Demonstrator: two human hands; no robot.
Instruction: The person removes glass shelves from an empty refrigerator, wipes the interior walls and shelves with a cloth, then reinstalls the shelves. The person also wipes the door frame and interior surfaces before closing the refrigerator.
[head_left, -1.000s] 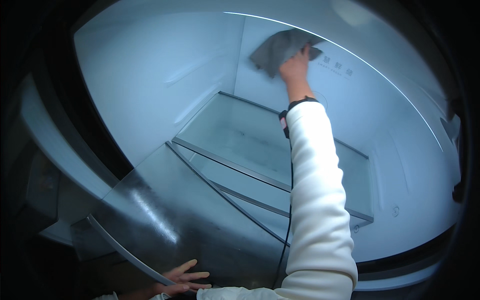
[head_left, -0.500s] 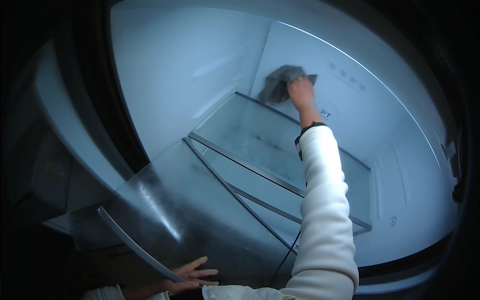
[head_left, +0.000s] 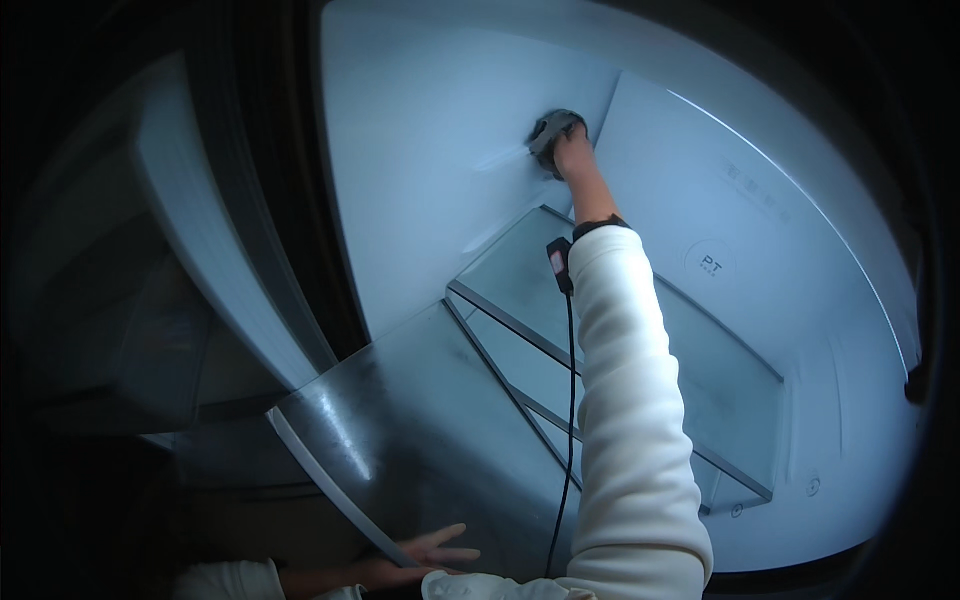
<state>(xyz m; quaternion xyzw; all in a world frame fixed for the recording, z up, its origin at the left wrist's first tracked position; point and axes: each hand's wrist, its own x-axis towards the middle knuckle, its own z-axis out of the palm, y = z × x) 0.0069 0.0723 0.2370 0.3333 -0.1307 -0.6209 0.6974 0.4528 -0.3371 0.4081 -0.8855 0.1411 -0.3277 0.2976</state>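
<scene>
right hand (head_left: 572, 152), closed on bunched grey cloth (head_left: 548, 136), has shifted from back wall (head_left: 668, 170) to left wall (head_left: 430, 130): wiping now there; left hand (head_left: 434, 550) spread open at glassy panel (head_left: 430, 440).

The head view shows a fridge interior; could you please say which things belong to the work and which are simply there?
In use:
grey cloth, in the right hand, at the side wall
front glass shelf, left hand at its edge

Simply there:
rear glass shelf
black cable

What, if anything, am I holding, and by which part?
Your right hand holds a grey cloth by its right side. Your left hand is at the edge of the glass panel, grip unclear.
</scene>
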